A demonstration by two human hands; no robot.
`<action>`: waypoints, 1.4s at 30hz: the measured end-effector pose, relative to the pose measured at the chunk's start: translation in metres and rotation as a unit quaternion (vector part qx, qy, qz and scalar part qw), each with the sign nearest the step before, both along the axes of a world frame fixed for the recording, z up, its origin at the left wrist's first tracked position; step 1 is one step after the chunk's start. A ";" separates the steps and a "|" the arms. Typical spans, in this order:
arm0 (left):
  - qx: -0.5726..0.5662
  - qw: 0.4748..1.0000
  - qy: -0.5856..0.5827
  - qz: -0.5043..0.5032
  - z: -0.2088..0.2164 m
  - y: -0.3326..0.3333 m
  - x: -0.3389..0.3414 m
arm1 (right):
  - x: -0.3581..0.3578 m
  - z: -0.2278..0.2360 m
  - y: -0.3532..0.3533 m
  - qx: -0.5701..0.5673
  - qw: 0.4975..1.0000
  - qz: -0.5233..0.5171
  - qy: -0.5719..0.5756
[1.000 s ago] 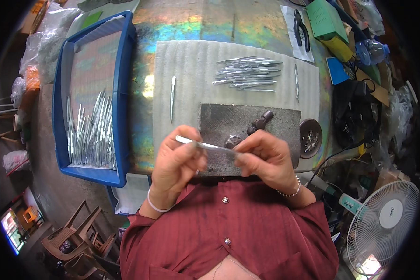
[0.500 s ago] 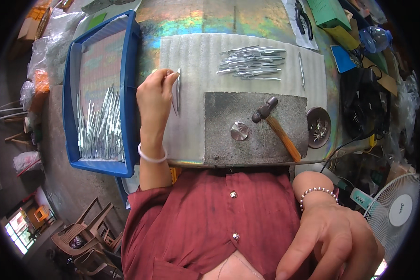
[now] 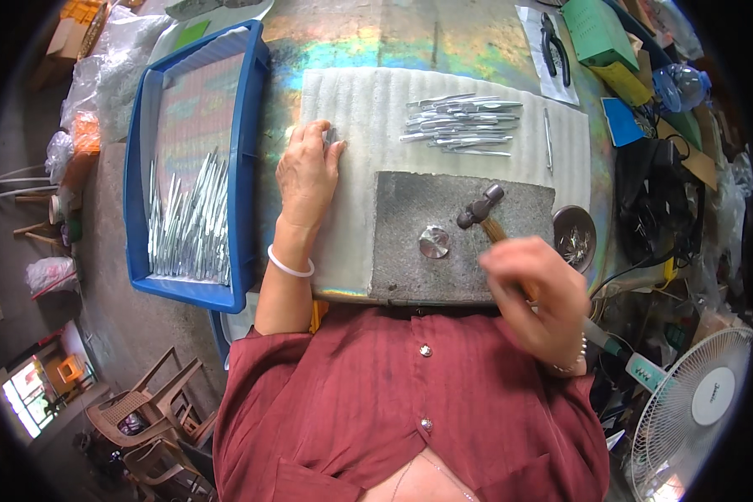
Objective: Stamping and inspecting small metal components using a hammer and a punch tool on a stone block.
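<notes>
Your left hand [image 3: 308,176] has its fingers curled at slim metal [image 3: 331,135] by the foam sheet's [image 3: 347,238] left edge; I cannot tell whether that grip is closed. Your right hand [image 3: 540,289] is blurred, its grip unclear, hiding part of the hammer's [image 3: 481,207] handle. The handle points your way, probably for easy reach. The slab [image 3: 402,272] beneath likely takes blows, sparing the soft foam. Beyond lies a metal pile [image 3: 462,125]; the blue tray's [image 3: 244,167] wall bounds your left.
</notes>
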State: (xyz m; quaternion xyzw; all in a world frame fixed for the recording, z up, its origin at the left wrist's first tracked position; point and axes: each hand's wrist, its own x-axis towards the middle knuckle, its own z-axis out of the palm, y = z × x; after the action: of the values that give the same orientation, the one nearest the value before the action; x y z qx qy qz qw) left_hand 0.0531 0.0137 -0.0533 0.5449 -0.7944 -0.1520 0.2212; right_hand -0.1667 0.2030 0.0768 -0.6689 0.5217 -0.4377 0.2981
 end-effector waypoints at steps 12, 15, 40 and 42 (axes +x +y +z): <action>0.024 0.981 0.128 -0.143 0.041 -0.035 -0.081 | -0.011 -0.047 0.008 0.069 0.913 -0.103 0.388; 0.060 0.981 0.018 -0.182 0.004 -0.060 -0.103 | -0.011 -0.042 0.011 0.108 0.910 -0.098 0.388; 0.004 0.976 0.077 -0.203 0.151 0.075 -0.032 | -0.146 -0.087 0.060 0.223 0.897 -0.287 0.250; 0.010 0.974 0.066 -0.216 0.152 0.081 -0.027 | -0.145 -0.090 0.059 0.224 0.892 -0.292 0.261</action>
State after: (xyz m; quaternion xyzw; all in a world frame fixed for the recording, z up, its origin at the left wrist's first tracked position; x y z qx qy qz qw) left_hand 0.0263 0.0949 0.0984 0.3511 -0.8756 -0.2398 0.2291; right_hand -0.3118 0.2615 -0.0128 -0.4915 0.8370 -0.1865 0.1521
